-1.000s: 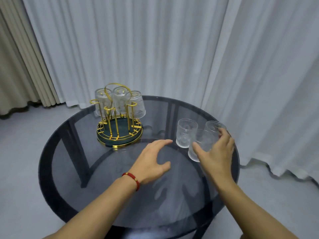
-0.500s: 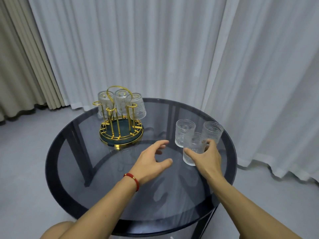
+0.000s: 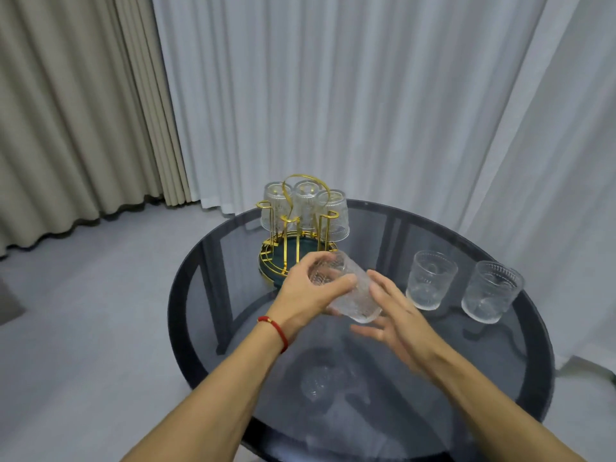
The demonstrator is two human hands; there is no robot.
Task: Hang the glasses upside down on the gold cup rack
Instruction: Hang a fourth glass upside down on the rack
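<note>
Glass (image 3: pixel 346 291) now in left hand (image 3: pixel 308 295)

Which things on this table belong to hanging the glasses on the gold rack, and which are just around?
Part of the job:
gold cup rack
three glasses already hung upside down
tilted glass gripped by the left hand, right hand open beside it
two upright glasses still waiting

Just around:
glass table
white curtain
beige curtain
red bracelet

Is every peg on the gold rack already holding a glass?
No: only three glasses hang at the back of the gold rack, and its front pegs stand bare.
</note>
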